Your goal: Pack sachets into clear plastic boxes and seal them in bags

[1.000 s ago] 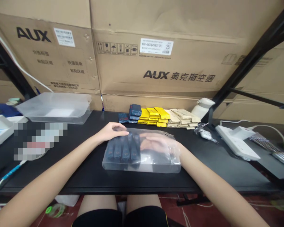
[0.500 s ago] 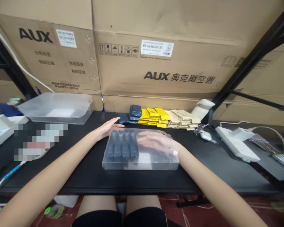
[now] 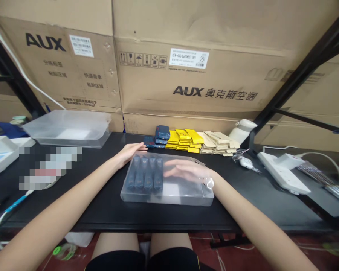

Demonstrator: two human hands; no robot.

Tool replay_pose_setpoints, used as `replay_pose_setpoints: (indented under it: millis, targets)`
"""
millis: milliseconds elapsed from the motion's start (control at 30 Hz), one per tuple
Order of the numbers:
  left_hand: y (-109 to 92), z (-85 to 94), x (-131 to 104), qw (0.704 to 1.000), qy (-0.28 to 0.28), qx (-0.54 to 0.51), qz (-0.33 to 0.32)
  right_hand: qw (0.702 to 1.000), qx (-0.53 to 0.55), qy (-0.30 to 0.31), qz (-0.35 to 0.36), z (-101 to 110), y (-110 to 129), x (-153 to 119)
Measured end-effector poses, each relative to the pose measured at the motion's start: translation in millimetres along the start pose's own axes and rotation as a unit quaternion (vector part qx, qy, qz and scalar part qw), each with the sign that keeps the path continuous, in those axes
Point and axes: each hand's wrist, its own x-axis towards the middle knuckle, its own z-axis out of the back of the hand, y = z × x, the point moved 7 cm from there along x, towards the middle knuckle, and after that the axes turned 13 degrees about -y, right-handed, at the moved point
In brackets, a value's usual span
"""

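Observation:
A translucent plastic box (image 3: 158,198) lies on the black table before me. Its left half holds a row of several dark blue packets (image 3: 145,177), side by side. My right hand (image 3: 185,170) shows through the plastic on the box's right half, fingers stretched out, no object seen in them; whether it is inside or behind the wall I cannot tell. Behind the box's left corner, my left hand (image 3: 131,151) reaches out with extended fingers. Its fingertips are at a low blue packet (image 3: 148,142), left of the stacked blue packets (image 3: 162,132).
Yellow packets (image 3: 185,140) and beige packets (image 3: 219,143) lie in piles along the back. A white bottle (image 3: 242,132), an earphone case (image 3: 245,162) and a power strip (image 3: 285,176) are at right. Another translucent box (image 3: 98,139) stands back left, before cardboard cartons (image 3: 214,109).
Both hands keep nearly the same places. The fingers of my right hand look slightly more drawn together, and the view has shifted a little.

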Motion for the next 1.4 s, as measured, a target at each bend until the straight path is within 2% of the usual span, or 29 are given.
replay_pose_setpoints:
  millis: [133, 267, 367, 433, 567, 700, 867, 967, 1100, 1167, 1300, 1400]
  targets:
    - [-7, 14.3, 4, 0.993, -0.069, 0.049, -0.085, 1.000, -0.005, 0.017, -0.002, -4, 0, -2]
    - [-16, 30.8, 6, 0.975, -0.127, 0.101, -0.153, 1.000, -0.008, -0.005, -0.011, 0, -2, 0]
    - [-20, 38.4, 8, 0.956, -0.149, 0.148, -0.206, 0.999, -0.011, -0.035, -0.022, 14, -4, -1]
    - [-21, 41.7, 10, 0.947, -0.160, 0.163, -0.225, 0.997, -0.050, -0.044, -0.048, 28, -6, -6]
    - [-19, 44.4, 13, 0.949, -0.165, 0.160, -0.217, 0.981, -0.162, -0.003, -0.106, 53, -9, -23]
    - [-18, 45.9, 13, 0.957, -0.172, 0.135, -0.193, 0.962, -0.247, -0.047, -0.104, 72, 1, -32]
    - [-17, 44.4, 9, 0.962, -0.190, 0.086, -0.174, 0.958, -0.274, -0.051, -0.063, 65, 13, -35]
    - [-20, 46.4, 5, 0.962, -0.221, 0.028, -0.157, 0.968, -0.238, -0.056, -0.053, 57, 17, -34]
    - [-37, 50.9, -10, 0.948, -0.265, -0.072, -0.160, 0.984, -0.171, -0.039, -0.035, 47, 16, -30]
    - [-48, 44.6, -20, 0.951, -0.236, -0.111, -0.165, 0.989, -0.142, -0.028, -0.024, 43, 14, -26]
    - [-64, 12.5, -44, 0.976, -0.093, -0.083, -0.178, 0.997, -0.067, -0.025, -0.005, 35, 5, -15]
    - [-64, -8.0, -57, 0.982, -0.010, -0.054, -0.183, 0.999, 0.017, -0.037, 0.030, 24, 5, -6]
